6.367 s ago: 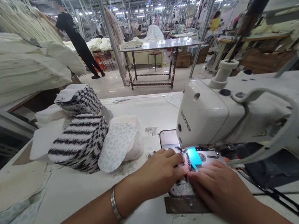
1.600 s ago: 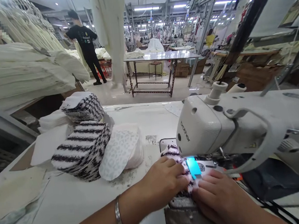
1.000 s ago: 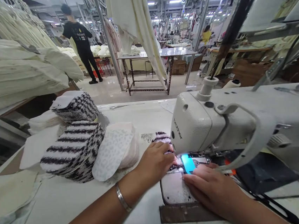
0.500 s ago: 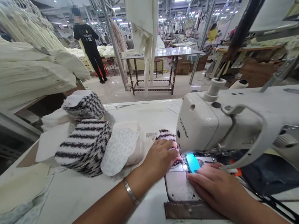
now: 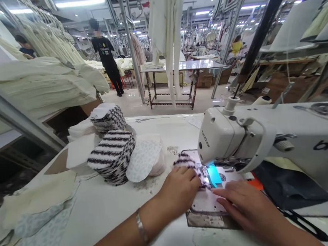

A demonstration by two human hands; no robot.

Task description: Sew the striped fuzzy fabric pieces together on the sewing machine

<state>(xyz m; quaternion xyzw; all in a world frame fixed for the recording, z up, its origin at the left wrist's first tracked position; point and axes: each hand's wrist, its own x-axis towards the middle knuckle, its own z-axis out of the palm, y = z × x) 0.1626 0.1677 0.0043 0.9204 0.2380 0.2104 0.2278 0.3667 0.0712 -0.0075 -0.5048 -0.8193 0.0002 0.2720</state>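
A black-and-white striped fuzzy fabric piece [image 5: 185,160] lies at the needle area of a white sewing machine [image 5: 222,140]. My left hand [image 5: 177,189] is closed over its near side, fingers curled, covering part of it. My right hand [image 5: 245,202] rests by the metal needle plate [image 5: 205,204]. Its index finger reaches toward the fabric's near edge, with the thumb apart below; whether the fingertip touches the cloth is unclear. Between the hands, a bright blue patch [image 5: 214,176] is lit beside the needle.
Striped fabric stacks [image 5: 112,157] and a pale spotted stack [image 5: 146,159] stand left on the white table [image 5: 103,217]. Loose spotted cloth [image 5: 43,231] lies front left. Black scissors [image 5: 305,225] and dark cloth [image 5: 291,184] lie right. A person [image 5: 107,60] stands beyond.
My left hand has drawn nearer to me and curled more, and the striped piece has shifted with it. My right hand has eased back, its index finger now stretched out. The camera view has tilted.
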